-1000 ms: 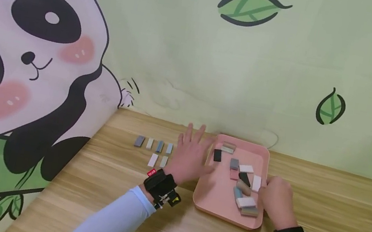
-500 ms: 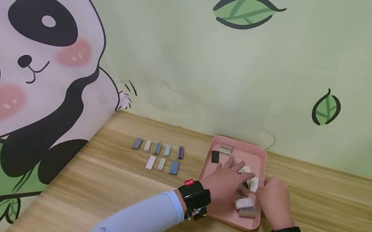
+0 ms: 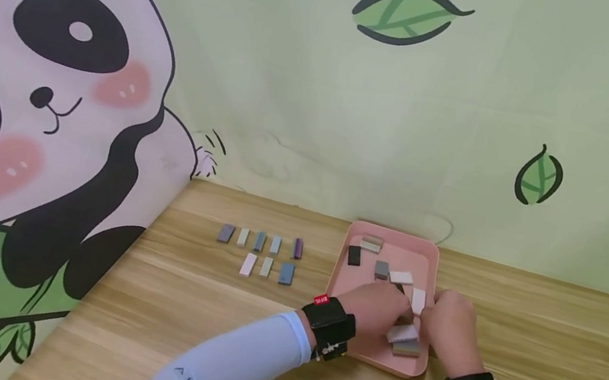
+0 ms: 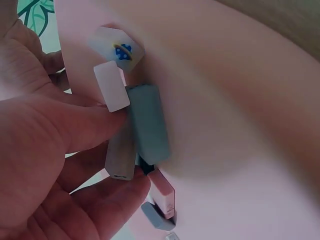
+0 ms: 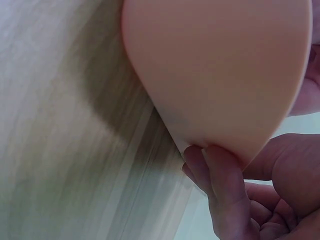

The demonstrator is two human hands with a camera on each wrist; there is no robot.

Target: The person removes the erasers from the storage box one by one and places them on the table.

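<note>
My left hand (image 3: pixel 378 308) is inside the pink tray (image 3: pixel 352 281), over the small blocks at its right side. In the left wrist view, its thumb and a finger pinch a grey-brown block (image 4: pixel 121 156). A blue-green block (image 4: pixel 149 124) lies right beside that one, and a white block (image 4: pixel 111 86) is by the thumb tip. Also near are a pink block (image 4: pixel 161 192) and a white piece with a planet picture (image 4: pixel 122 51). My right hand (image 3: pixel 452 325) grips the tray's right wall, fingers (image 5: pixel 225 180) against its outside.
Left of the tray, small blocks stand apart in two rows on the wooden table (image 3: pixel 186 305), among them a purple block (image 3: pixel 297 248) and a blue block (image 3: pixel 286 274). A black block (image 3: pixel 354 255) lies in the tray's far left part. Behind hangs a panda-print cloth (image 3: pixel 275 76).
My left hand has moved from the tray's left edge, right and down into the blocks, its spread fingers drawing together round one. My right hand has stayed at the tray's wall.
</note>
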